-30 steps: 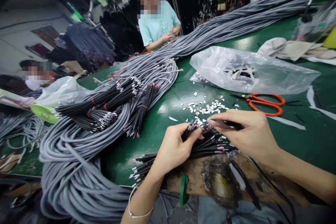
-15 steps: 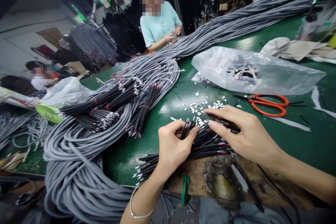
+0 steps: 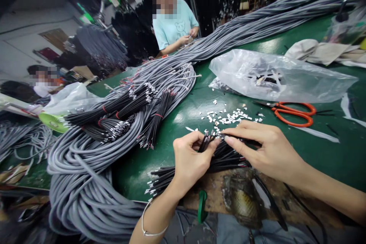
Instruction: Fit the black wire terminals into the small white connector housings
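My left hand (image 3: pixel 193 158) is closed around a small bunch of short black cables (image 3: pixel 206 140), whose stripped tips point up past the thumb. Close beside it, my right hand (image 3: pixel 263 146) pinches a slim dark object (image 3: pixel 243 138) between thumb and fingers. Its kind is hard to make out, and its near end meets the cable tips at my left thumb. Under both hands lies a pile of black cables (image 3: pixel 161 178) with white and reddish wire ends. Small white scraps (image 3: pixel 233 116) are scattered just beyond my fingers.
Orange-handled scissors (image 3: pixel 294 112) lie at right, below a clear plastic bag (image 3: pixel 311 80). Thick grey cables (image 3: pixel 94 194) coil at left and run across the green table (image 3: pixel 183 112), with tied black cable bundles (image 3: pixel 156 120) on top. A co-worker (image 3: pixel 175 26) sits opposite.
My right hand's fingertips have moved slightly left and down and now meet the cable tips at my left hand. The left hand has barely shifted.
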`<act>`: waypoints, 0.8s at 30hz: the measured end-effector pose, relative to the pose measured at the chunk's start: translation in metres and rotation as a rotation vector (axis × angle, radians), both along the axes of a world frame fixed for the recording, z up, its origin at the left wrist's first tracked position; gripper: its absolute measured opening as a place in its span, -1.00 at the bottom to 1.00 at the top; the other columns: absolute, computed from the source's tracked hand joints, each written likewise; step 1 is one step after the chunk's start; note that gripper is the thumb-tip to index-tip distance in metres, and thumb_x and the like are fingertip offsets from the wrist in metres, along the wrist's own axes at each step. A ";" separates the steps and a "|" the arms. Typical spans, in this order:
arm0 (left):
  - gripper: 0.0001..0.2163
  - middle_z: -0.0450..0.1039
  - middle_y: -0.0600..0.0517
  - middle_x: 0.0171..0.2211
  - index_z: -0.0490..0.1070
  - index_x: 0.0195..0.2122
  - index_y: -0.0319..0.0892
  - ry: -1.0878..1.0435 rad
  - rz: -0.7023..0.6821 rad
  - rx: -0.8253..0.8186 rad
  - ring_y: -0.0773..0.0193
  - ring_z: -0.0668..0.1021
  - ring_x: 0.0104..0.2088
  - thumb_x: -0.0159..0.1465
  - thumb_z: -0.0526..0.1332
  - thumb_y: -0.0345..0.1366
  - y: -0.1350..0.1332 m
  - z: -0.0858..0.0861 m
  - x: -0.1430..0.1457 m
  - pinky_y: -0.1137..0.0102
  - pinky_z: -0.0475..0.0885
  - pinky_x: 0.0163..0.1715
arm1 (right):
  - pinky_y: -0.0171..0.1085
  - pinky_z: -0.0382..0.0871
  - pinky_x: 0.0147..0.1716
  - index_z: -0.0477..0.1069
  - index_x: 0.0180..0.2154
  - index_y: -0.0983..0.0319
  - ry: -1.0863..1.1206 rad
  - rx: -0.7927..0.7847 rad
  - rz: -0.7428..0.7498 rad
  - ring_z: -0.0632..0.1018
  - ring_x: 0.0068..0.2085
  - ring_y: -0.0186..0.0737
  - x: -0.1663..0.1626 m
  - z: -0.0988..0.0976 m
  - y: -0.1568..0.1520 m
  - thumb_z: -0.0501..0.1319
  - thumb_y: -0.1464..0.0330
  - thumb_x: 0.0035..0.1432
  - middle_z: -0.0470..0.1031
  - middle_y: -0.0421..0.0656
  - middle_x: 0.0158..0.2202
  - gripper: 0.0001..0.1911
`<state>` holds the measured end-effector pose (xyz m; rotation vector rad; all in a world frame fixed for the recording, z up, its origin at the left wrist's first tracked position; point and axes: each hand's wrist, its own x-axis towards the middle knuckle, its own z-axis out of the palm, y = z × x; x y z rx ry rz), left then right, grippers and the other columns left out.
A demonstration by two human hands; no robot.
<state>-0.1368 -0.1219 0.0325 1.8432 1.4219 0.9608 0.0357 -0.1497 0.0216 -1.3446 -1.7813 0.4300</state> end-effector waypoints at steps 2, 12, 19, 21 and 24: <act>-0.73 0.36 0.11 -0.69 0.34 -0.63 -0.23 -0.031 -0.011 -0.028 0.35 0.46 -0.65 0.06 0.33 -0.19 0.000 0.001 0.000 0.51 0.34 -0.67 | -0.31 0.28 -0.38 0.53 -0.22 0.14 0.001 -0.001 -0.007 0.48 -0.36 -0.30 0.001 0.000 -0.001 0.15 0.29 0.17 0.49 -0.21 -0.36 -0.80; -0.77 0.38 0.10 -0.66 0.35 -0.60 -0.24 -0.102 -0.058 -0.068 0.37 0.45 -0.63 0.04 0.34 -0.24 0.001 0.004 0.001 0.50 0.34 -0.62 | -0.28 0.35 -0.34 0.55 -0.27 0.17 0.133 0.004 -0.056 0.51 -0.36 -0.26 0.000 0.006 0.002 0.20 0.28 0.11 0.53 -0.18 -0.36 -0.81; -0.68 0.33 0.12 -0.66 0.22 -0.66 -0.23 -0.063 -0.020 0.040 0.45 0.32 -0.63 0.03 0.35 -0.23 0.001 0.003 0.001 0.52 0.25 -0.61 | -0.28 0.33 -0.36 0.55 -0.25 0.17 0.071 -0.016 -0.035 0.49 -0.38 -0.27 0.000 0.003 0.000 0.20 0.25 0.12 0.51 -0.18 -0.38 -0.79; -0.67 0.31 0.13 -0.67 0.21 -0.67 -0.23 -0.057 -0.021 0.051 0.45 0.30 -0.63 0.03 0.35 -0.23 0.000 0.003 0.001 0.52 0.24 -0.62 | -0.29 0.32 -0.37 0.55 -0.25 0.16 0.066 -0.016 -0.025 0.48 -0.38 -0.28 -0.001 0.002 0.001 0.20 0.26 0.13 0.51 -0.19 -0.38 -0.80; -0.66 0.31 0.13 -0.67 0.20 -0.68 -0.23 -0.059 -0.017 0.057 0.45 0.31 -0.63 0.02 0.36 -0.24 0.001 0.003 0.001 0.53 0.24 -0.62 | -0.31 0.30 -0.39 0.54 -0.26 0.15 0.053 -0.007 -0.009 0.48 -0.38 -0.31 -0.002 0.002 0.001 0.18 0.28 0.14 0.50 -0.22 -0.39 -0.82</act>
